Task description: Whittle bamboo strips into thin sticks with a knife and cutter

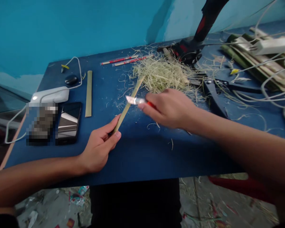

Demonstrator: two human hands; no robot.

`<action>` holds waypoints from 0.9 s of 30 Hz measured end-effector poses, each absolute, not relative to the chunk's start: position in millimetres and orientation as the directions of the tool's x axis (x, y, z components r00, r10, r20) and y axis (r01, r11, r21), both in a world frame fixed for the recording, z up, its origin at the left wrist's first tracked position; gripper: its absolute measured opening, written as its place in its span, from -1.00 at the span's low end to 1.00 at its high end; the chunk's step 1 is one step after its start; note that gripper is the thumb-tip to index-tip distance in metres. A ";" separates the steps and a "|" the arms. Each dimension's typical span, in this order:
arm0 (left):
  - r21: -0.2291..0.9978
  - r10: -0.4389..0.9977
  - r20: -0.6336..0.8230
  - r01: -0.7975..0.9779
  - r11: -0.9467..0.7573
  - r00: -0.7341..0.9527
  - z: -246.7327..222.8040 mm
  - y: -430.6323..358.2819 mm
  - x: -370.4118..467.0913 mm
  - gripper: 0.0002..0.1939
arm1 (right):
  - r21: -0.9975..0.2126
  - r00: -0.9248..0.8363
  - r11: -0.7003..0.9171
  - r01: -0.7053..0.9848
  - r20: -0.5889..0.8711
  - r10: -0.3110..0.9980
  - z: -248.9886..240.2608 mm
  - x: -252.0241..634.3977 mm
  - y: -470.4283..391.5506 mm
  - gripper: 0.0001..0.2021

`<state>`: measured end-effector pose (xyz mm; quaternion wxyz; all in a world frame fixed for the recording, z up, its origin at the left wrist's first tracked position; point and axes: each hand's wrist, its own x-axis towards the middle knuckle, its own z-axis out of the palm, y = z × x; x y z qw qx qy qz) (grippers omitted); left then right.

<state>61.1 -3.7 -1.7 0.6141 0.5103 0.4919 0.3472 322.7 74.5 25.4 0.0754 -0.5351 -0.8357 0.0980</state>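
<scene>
My left hand (102, 145) is closed round the lower end of a thin pale-green bamboo strip (125, 110), which slants up and away to the right. In my right hand (169, 107) is a small knife (135, 100) with a red handle, its blade lying across the middle of the strip. The strip's far end reaches a heap of fine curled shavings (163, 74). A second, wider bamboo strip (88, 94) lies on the blue table (142, 161) to the left.
Two phones (68, 123), a white power bank (51, 95) and a black mouse (71, 79) lie left. Behind are red-wrapped sticks (120, 60). To the right are a black-and-red tool (187, 52), black cutters (215, 98), bamboo pieces (254, 60) and white cables.
</scene>
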 end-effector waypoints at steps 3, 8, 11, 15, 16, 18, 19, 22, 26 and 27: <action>0.958 0.909 -0.286 0.088 0.272 0.302 -1.5 -0.9 60.5 -0.21 | -0.234 -0.337 0.345 0.909 0.076 0.938 23.7 331.2 84.8 -0.37; 0.957 0.897 -0.288 0.080 0.278 0.335 0.4 0.3 59.2 -0.21 | -0.231 -0.279 0.304 0.924 0.132 0.951 24.8 346.5 97.8 -0.36; 0.966 0.901 -0.257 0.065 0.251 0.349 3.1 -2.6 58.1 -0.20 | -0.208 -0.177 0.222 0.953 0.215 0.961 30.6 351.8 97.7 -0.29; 0.950 0.871 -0.287 0.002 0.312 0.399 6.9 -1.4 57.4 -0.23 | -0.258 -0.176 0.255 0.932 0.296 0.939 33.5 342.4 86.4 -0.44; 0.942 0.861 -0.300 -0.016 0.336 0.412 7.4 -0.1 57.4 -0.25 | -0.282 -0.204 0.297 0.912 0.316 0.926 32.1 336.6 81.3 -0.48; 0.929 0.846 -0.314 -0.043 0.367 0.432 7.9 2.3 57.6 -0.30 | -0.289 -0.304 0.381 0.878 0.277 0.912 27.1 323.2 69.6 -0.50; 0.926 0.839 -0.314 -0.050 0.373 0.444 7.9 2.9 57.8 -0.33 | -0.280 -0.351 0.411 0.867 0.241 0.905 23.8 316.4 63.7 -0.49; 0.929 0.821 -0.311 -0.031 0.369 0.479 7.4 2.0 58.7 -0.48 | -0.237 -0.451 0.469 0.851 0.128 0.883 13.8 299.3 49.1 -0.46; 0.946 0.831 -0.311 0.063 0.319 0.461 5.9 -0.7 60.0 -0.57 | -0.190 -0.492 0.488 0.852 0.025 0.870 7.8 288.3 40.4 -0.40; 0.948 0.836 -0.312 0.085 0.308 0.451 5.3 -1.0 60.3 -0.56 | -0.181 -0.489 0.481 0.858 0.002 0.872 8.2 287.4 39.9 -0.40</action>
